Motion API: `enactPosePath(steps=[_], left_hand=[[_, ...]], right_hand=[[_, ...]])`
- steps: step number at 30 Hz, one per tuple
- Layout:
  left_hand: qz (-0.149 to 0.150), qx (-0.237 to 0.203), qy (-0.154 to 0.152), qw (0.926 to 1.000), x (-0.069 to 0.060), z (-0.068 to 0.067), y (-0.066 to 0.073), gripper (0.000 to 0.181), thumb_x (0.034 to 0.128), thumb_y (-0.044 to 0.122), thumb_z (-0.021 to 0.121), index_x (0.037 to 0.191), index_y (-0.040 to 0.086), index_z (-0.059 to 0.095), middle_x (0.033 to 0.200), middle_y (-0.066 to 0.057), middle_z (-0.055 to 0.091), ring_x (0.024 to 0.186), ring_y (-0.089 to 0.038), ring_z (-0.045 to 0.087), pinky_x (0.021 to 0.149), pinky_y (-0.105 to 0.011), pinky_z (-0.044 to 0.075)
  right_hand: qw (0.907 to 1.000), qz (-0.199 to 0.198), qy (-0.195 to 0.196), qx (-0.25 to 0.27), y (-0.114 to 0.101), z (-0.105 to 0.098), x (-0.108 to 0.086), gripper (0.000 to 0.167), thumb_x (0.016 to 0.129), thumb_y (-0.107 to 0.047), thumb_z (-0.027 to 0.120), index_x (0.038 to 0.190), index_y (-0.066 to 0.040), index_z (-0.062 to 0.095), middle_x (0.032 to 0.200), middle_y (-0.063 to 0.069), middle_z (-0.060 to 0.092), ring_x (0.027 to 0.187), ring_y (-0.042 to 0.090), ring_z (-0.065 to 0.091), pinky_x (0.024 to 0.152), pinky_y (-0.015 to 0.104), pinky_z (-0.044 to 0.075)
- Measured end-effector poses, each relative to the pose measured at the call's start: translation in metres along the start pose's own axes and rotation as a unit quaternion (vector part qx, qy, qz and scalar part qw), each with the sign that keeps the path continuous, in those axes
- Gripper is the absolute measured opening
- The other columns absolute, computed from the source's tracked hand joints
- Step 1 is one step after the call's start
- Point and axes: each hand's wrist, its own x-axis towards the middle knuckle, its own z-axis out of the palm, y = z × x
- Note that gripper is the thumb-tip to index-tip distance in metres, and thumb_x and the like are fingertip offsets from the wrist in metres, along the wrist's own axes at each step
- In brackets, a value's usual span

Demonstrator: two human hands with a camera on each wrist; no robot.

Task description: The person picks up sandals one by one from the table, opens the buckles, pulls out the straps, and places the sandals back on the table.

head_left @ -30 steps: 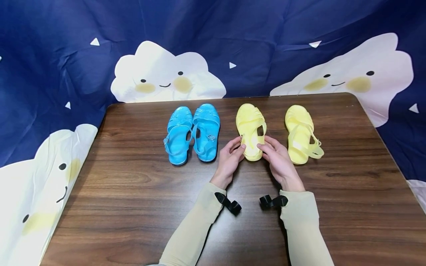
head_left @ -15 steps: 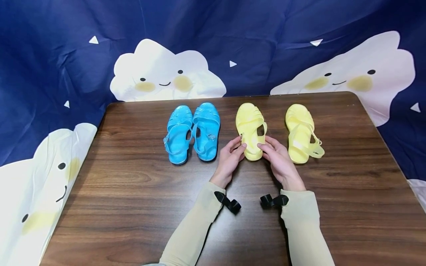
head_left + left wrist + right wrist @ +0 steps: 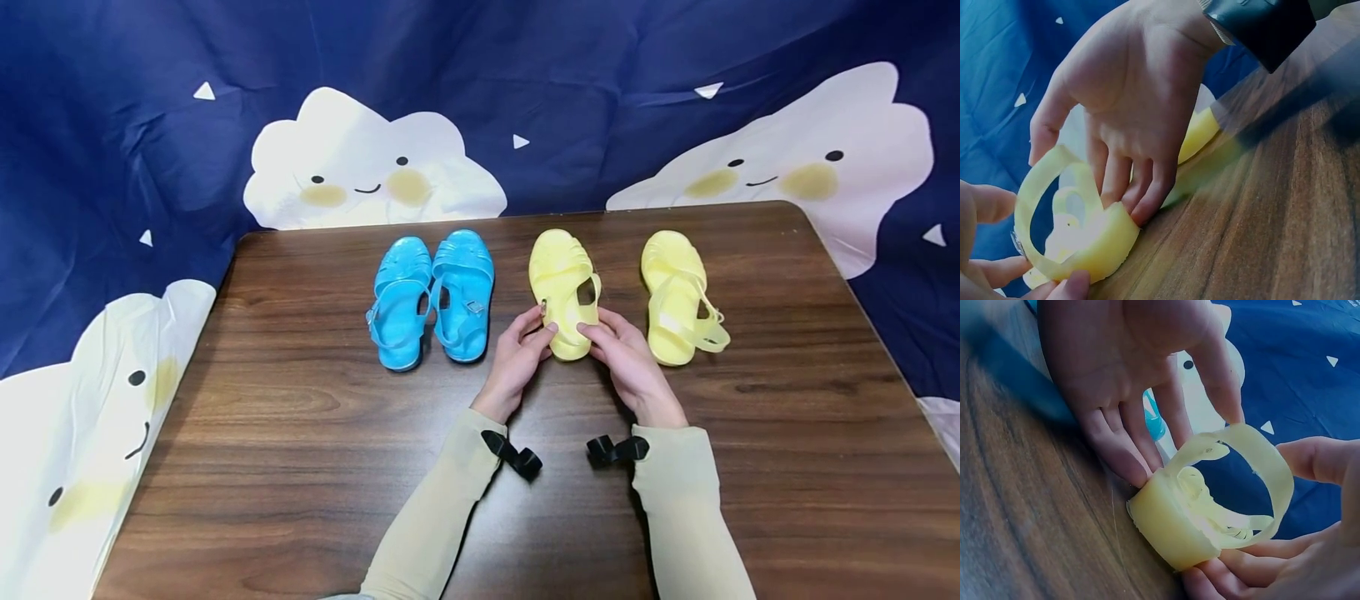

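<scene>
A yellow sandal (image 3: 570,304) lies on the wooden table, toe pointing away, with both of my hands at its heel. My left hand (image 3: 516,358) pinches the left side of its strap, thumb on the inner edge. Opposite, my right hand (image 3: 628,358) pinches the strap's right side. In the left wrist view, the heel strap (image 3: 1032,219) stands up as a loop between the two hands. From the right wrist view, the heel (image 3: 1175,525) appears close to the tabletop, fingers low on either side. A second yellow sandal (image 3: 673,292) sits to the right, its strap hanging outward.
Two blue sandals, one (image 3: 403,292) beside the other (image 3: 464,287), stand left of my hands, toes away. The brown table (image 3: 300,467) ends at its back edge against a blue curtain (image 3: 570,50) printed with clouds. Black bands (image 3: 512,454) circle the wrists.
The view has shifted very slightly. Both hands stay on the yellow sandal in nearly the same place, and the other sandals have not moved.
</scene>
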Motion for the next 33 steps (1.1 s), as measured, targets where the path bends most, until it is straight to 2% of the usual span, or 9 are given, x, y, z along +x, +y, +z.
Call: enactPosePath(steps=[5,9,16,19,23,26,28,30,33], left_hand=[[0.003,0.007,-0.003,1.0000,0.000,0.001,0.000,0.050,0.0926,0.015,0.063,0.140,0.012,0.048,0.139,-0.009,0.054,0.108,-0.013,0.058,0.083,-0.026,0.051],[0.002,0.005,-0.003,1.0000,0.001,0.000,-0.001,0.049,0.0927,0.013,0.062,0.140,0.013,0.048,0.138,-0.009,0.055,0.106,-0.013,0.058,0.081,-0.026,0.051],[0.000,0.007,-0.001,1.0000,-0.001,-0.001,0.001,0.048,0.0940,0.014,0.060,0.140,0.012,0.047,0.136,-0.011,0.056,0.106,-0.014,0.057,0.082,-0.029,0.052],[0.002,0.012,0.009,0.9999,-0.003,0.000,0.003,0.046,0.0942,0.014,0.060,0.139,0.010,0.049,0.135,-0.012,0.056,0.104,-0.014,0.057,0.082,-0.030,0.052],[0.021,0.026,0.035,0.9988,-0.005,0.000,0.007,0.043,0.0938,0.013,0.060,0.136,0.008,0.052,0.132,-0.014,0.056,0.101,-0.015,0.058,0.083,-0.032,0.053],[0.051,0.051,0.066,0.9952,-0.007,0.000,0.011,0.041,0.0928,0.014,0.060,0.132,0.007,0.055,0.130,-0.014,0.057,0.103,-0.018,0.059,0.085,-0.031,0.052],[0.075,0.070,0.086,0.9910,-0.010,0.001,0.014,0.039,0.0922,0.014,0.060,0.130,0.007,0.057,0.129,-0.012,0.059,0.105,-0.020,0.058,0.086,-0.030,0.049],[0.101,0.087,0.102,0.9859,-0.013,0.002,0.017,0.036,0.0921,0.015,0.060,0.127,0.007,0.059,0.127,-0.011,0.059,0.107,-0.021,0.058,0.085,-0.028,0.048],[0.141,0.091,0.108,0.9799,-0.018,0.004,0.022,0.032,0.0928,0.013,0.059,0.124,0.005,0.061,0.123,-0.010,0.057,0.109,-0.021,0.058,0.084,-0.028,0.049]], right_hand=[[0.9998,0.003,-0.001,-0.017,-0.002,0.000,-0.001,0.066,0.098,-0.026,0.053,0.151,-0.001,0.022,0.150,0.017,0.038,0.115,0.002,0.046,0.096,0.022,0.037],[0.9995,-0.003,-0.008,-0.031,-0.005,-0.003,-0.004,0.065,0.098,-0.026,0.052,0.150,0.002,0.023,0.147,0.020,0.039,0.109,0.002,0.049,0.100,0.026,0.039],[0.9995,-0.021,0.000,-0.024,-0.017,-0.012,-0.017,0.071,0.098,-0.027,0.052,0.151,0.004,0.015,0.148,0.023,0.034,0.116,0.008,0.047,0.104,0.031,0.039],[0.9991,-0.039,0.013,-0.008,-0.023,-0.016,-0.023,0.072,0.098,-0.026,0.055,0.150,0.004,0.017,0.150,0.023,0.032,0.116,0.004,0.048,0.102,0.026,0.042],[0.9950,-0.089,0.039,0.022,-0.030,-0.022,-0.032,0.068,0.096,-0.022,0.060,0.147,0.007,0.026,0.136,0.013,0.048,0.108,0.001,0.054,0.093,0.018,0.048],[0.9856,-0.145,0.066,0.058,-0.035,-0.027,-0.040,0.054,0.095,-0.016,0.062,0.138,0.007,0.040,0.118,0.000,0.058,0.100,0.004,0.060,0.085,0.017,0.052],[0.9750,-0.180,0.094,0.090,-0.038,-0.030,-0.044,0.041,0.093,-0.011,0.063,0.128,0.007,0.051,0.109,-0.001,0.064,0.094,0.006,0.064,0.080,0.018,0.054],[0.9592,-0.216,0.132,0.126,-0.041,-0.033,-0.048,0.027,0.092,-0.006,0.063,0.116,0.007,0.061,0.102,0.002,0.069,0.087,0.010,0.067,0.076,0.020,0.056],[0.9288,-0.254,0.194,0.188,-0.044,-0.039,-0.050,0.014,0.089,0.001,0.065,0.101,0.007,0.068,0.092,0.008,0.072,0.080,0.016,0.069,0.070,0.022,0.056]])
